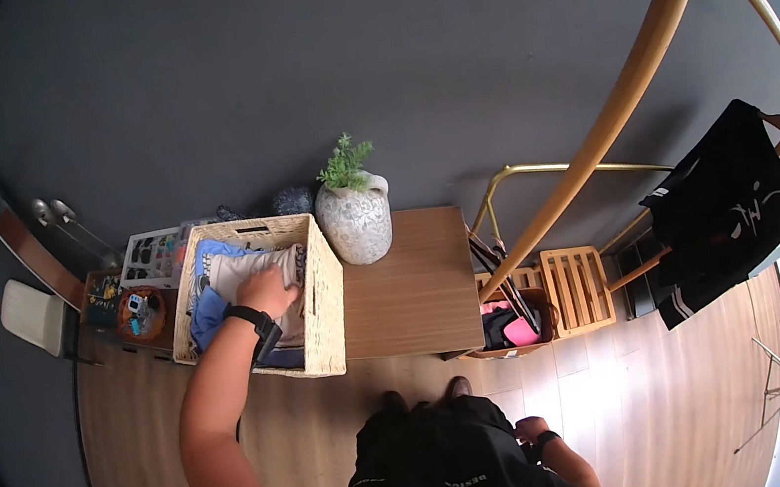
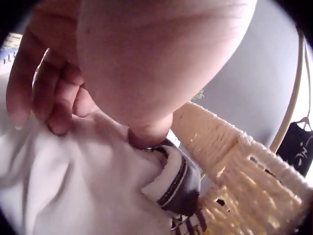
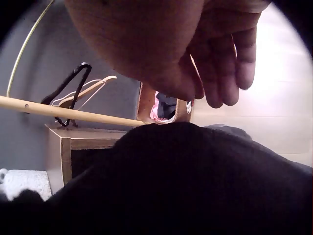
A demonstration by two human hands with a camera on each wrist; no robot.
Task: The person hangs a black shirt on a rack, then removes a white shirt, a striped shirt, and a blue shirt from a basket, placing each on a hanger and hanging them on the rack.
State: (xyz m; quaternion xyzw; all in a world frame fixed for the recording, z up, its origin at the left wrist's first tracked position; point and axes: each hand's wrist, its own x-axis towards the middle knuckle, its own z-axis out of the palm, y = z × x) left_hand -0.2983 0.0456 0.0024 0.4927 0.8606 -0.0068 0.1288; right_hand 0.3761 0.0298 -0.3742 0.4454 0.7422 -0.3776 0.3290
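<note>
A wicker basket [image 1: 322, 293] [image 2: 234, 156] stands on a wooden table [image 1: 416, 290] and holds folded clothes. My left hand [image 1: 267, 289] [image 2: 88, 122] reaches into it, and its curled fingers [image 2: 54, 98] and thumb pinch a white garment [image 1: 239, 267] [image 2: 73, 186] on top of the pile. A blue cloth [image 1: 206, 314] lies beside it, and a dark striped piece [image 2: 181, 183] sits against the basket wall. My right hand [image 1: 533, 430] [image 3: 215, 83] hangs at my hip beside my black shirt [image 3: 186, 186], fingers loosely curled and holding nothing.
A speckled pot with a green plant [image 1: 356, 218] stands right of the basket. To its left are a tray of small items [image 1: 150, 259] and an orange bowl [image 1: 141, 313]. A bin of pink clothes [image 1: 516, 325] [image 3: 166, 105], a slatted crate [image 1: 576, 289] and a gold rack with a hung black garment [image 1: 724, 206] stand right.
</note>
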